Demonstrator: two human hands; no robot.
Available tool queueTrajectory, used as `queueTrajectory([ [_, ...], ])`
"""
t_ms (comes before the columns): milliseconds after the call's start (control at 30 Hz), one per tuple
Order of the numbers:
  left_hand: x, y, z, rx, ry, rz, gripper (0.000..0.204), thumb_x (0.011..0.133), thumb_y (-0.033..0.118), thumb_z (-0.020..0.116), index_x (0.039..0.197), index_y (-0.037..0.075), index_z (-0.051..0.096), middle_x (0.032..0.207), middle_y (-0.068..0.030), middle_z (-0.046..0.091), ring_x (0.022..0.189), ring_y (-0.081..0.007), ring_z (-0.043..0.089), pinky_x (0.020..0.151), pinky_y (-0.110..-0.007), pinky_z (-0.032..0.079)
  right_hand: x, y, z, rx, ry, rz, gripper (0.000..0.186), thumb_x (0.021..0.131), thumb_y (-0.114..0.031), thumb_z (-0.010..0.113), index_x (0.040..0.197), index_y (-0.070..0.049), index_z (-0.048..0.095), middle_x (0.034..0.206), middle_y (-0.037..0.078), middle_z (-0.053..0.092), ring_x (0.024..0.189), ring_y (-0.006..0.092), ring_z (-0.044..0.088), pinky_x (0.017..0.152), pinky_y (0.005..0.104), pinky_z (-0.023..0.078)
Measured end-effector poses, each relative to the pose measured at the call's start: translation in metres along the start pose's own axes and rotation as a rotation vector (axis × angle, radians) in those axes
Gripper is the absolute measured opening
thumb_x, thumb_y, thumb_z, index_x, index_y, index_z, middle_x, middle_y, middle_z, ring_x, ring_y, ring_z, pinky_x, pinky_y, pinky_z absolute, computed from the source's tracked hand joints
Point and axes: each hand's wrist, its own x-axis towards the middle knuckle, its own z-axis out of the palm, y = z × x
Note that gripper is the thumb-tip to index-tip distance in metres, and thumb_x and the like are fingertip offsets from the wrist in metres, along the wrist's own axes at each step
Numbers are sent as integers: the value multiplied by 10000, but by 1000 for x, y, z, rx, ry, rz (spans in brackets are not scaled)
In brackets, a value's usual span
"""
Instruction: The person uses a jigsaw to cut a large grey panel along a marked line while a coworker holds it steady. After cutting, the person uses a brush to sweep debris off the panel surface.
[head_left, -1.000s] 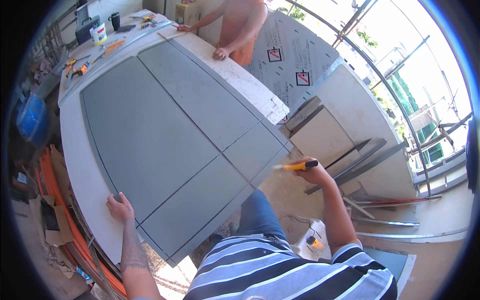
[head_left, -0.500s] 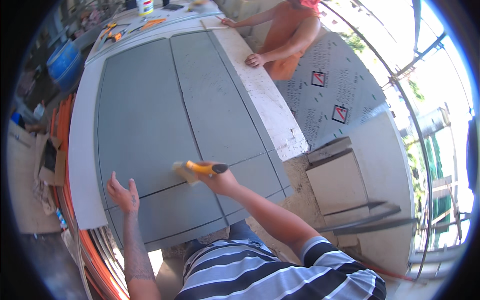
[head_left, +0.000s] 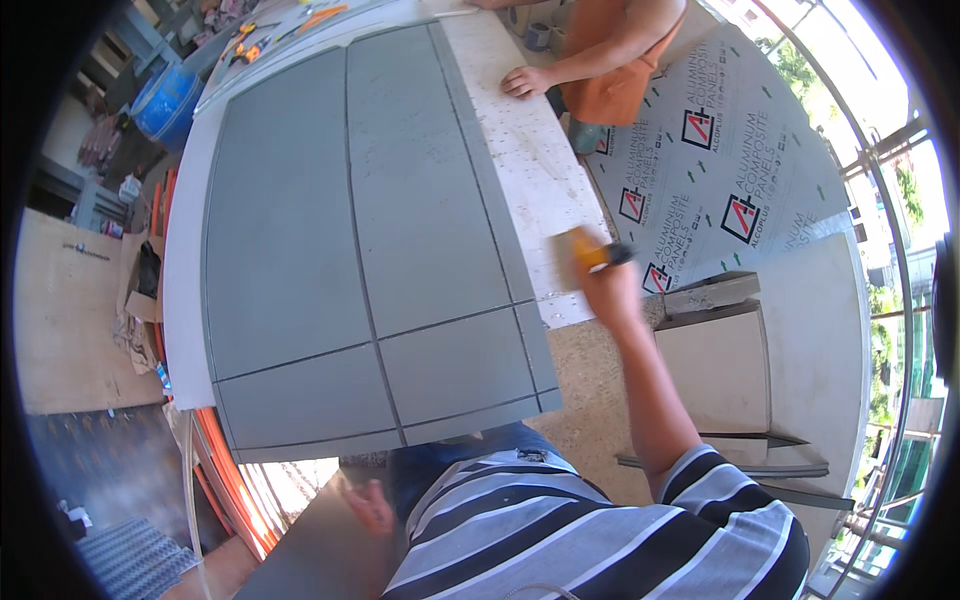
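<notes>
A grey panel (head_left: 285,240) with dark grooved lines along and across it lies on a white worktop (head_left: 545,200). My right hand (head_left: 610,285), at the right of the panel, is closed on a yellow-handled brush (head_left: 585,255), blurred over the worktop's speckled edge strip. My left hand (head_left: 370,508) hangs below the panel's near edge beside my leg, blurred, with loosely parted fingers and nothing seen in them.
A co-worker in orange (head_left: 610,80) rests a hand (head_left: 525,82) on the worktop's far right. Printed sheeting (head_left: 750,150) and pale boards (head_left: 705,370) lean at right. Tools (head_left: 245,45) lie at the far end. A blue barrel (head_left: 165,105) and orange pipes (head_left: 230,490) are at left.
My right hand has swept the brush across the panel and rightward onto the white worktop. My left hand has left the panel and dropped by my leg. The view has also shifted.
</notes>
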Motion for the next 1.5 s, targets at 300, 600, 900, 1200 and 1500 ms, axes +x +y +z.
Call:
queueTrajectory([
  [300, -8, -16, 24, 141, -415, 201, 642, 898, 279, 764, 1410, -33, 535, 1302, -237, 608, 1074, -290, 647, 963, -408, 521, -39, 117, -71, -318, 176, 51, 332, 853, -263, 720, 1173, -179, 753, 941, 184, 742, 867, 387, 729, 767, 488, 585],
  [600, -39, 51, 45, 136, -408, 351, 570, 906, 264, 751, 1374, -16, 587, 1198, -204, 686, 1049, -292, 689, 935, -397, 549, -84, 140, -125, -170, 157, -127, 388, 855, -218, 747, 1232, -128, 743, 960, 199, 756, 889, 366, 741, 783, 420, 575],
  [900, -138, 167, 108, -569, -611, 394, 444, 1000, 268, 667, 1343, -10, 625, 1226, -164, 699, 1138, -238, 663, 979, -363, 523, -29, 38, -115, -81, -317, -272, 407, 907, -326, 678, 1276, -160, 726, 1011, 202, 750, 970, 367, 730, 857, 412, 562],
  [1200, -276, 512, 59, -1617, -1611, 1228, 854, 1050, 692, 218, 1347, -36, 551, 1254, -144, 569, 1163, -218, 534, 1044, -408, 371, 92, 109, -115, 89, -525, -543, 396, 882, -195, 768, 1245, -43, 719, 1115, 205, 739, 1026, 326, 733, 910, 397, 559],
  [1500, -317, 613, 113, -1728, -2039, 1189, 908, 1021, 740, 201, 1339, -31, 560, 1247, -134, 580, 1143, -207, 539, 1057, -393, 381, 130, 121, -158, 62, -577, -496, 431, 866, -122, 775, 1276, -22, 685, 1152, 193, 718, 1041, 311, 715, 911, 369, 555],
])
